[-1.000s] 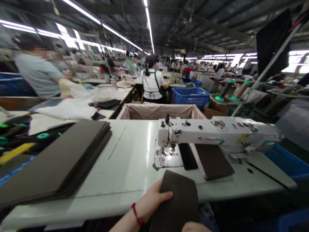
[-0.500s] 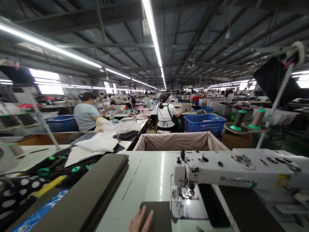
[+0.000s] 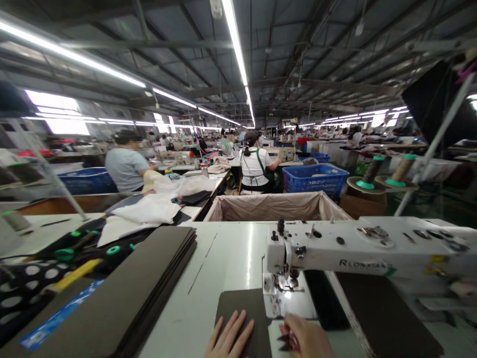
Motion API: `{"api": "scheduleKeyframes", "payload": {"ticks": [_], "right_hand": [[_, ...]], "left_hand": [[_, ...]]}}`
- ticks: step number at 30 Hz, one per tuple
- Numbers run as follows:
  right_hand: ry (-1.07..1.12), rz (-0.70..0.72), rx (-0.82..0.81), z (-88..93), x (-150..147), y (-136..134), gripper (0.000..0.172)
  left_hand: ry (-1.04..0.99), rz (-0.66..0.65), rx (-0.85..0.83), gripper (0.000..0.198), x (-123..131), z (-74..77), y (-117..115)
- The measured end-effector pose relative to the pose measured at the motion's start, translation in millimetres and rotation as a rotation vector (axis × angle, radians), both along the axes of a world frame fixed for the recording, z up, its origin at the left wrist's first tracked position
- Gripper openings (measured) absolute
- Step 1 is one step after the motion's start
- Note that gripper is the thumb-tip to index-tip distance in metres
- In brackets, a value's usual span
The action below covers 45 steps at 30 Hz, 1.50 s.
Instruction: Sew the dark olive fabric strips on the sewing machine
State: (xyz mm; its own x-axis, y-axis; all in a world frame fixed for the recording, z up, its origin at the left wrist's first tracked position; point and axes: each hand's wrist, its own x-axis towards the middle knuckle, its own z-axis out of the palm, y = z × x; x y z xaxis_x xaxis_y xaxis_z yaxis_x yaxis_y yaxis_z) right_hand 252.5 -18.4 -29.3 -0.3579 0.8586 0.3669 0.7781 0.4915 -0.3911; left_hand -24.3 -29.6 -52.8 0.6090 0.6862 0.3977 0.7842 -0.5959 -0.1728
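A dark grey-brown panel (image 3: 244,303) lies on the pale table, its upper right edge beside the sewing machine's metal plate. My left hand (image 3: 231,338) rests on it, palm down with fingers spread. To the right of the panel, my right hand (image 3: 305,338) is closed around a small dark pointed tool (image 3: 285,343), perhaps thread snips. The white sewing machine (image 3: 335,253) stands just beyond my right hand, its needle area above the plate. On the left lies a tall stack of similar dark panels (image 3: 122,288).
A cloth-lined bin (image 3: 272,206) stands behind the table. A dark phone-like slab (image 3: 326,301) and another dark panel (image 3: 383,313) lie under the machine arm. Thread cones (image 3: 372,171) stand right. Two people sit at tables ahead, near a blue basket (image 3: 315,181).
The panel and my left hand are farther up the picture. My right hand has come into view with the pointed tool. The whole view has shifted slightly.
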Motion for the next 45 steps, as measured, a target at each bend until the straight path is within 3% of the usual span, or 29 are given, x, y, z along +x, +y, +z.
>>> {"api": "scheduleKeyframes", "payload": {"ticks": [5,8,14,19,24,34,45], "right_hand": [[-0.082,0.040,-0.027,37.3,-15,4,0.028],[-0.121,0.059,-0.084,44.5,-15,3,0.030],[-0.141,0.038,-0.147,36.7,-7,5,0.039],[-0.228,0.020,-0.161,41.1,-11,22,0.051],[-0.250,-0.044,-0.193,39.3,-1,25,0.050],[-0.229,-0.070,-0.170,27.7,7,16,0.046],[-0.207,-0.072,-0.173,25.0,7,17,0.044]], "left_hand": [[-0.083,0.082,-0.265,0.059,14,39.9,-21],[-0.154,0.093,-0.362,0.056,21,52.2,-24],[-0.153,0.099,-0.413,0.058,23,52.1,-23],[-0.154,0.078,-0.452,0.056,22,55.3,-21],[-0.179,0.014,-0.518,0.058,29,62.0,-10],[-0.159,-0.078,-0.547,0.068,49,65.5,32],[-0.154,-0.075,-0.573,0.067,51,66.2,34]]}}
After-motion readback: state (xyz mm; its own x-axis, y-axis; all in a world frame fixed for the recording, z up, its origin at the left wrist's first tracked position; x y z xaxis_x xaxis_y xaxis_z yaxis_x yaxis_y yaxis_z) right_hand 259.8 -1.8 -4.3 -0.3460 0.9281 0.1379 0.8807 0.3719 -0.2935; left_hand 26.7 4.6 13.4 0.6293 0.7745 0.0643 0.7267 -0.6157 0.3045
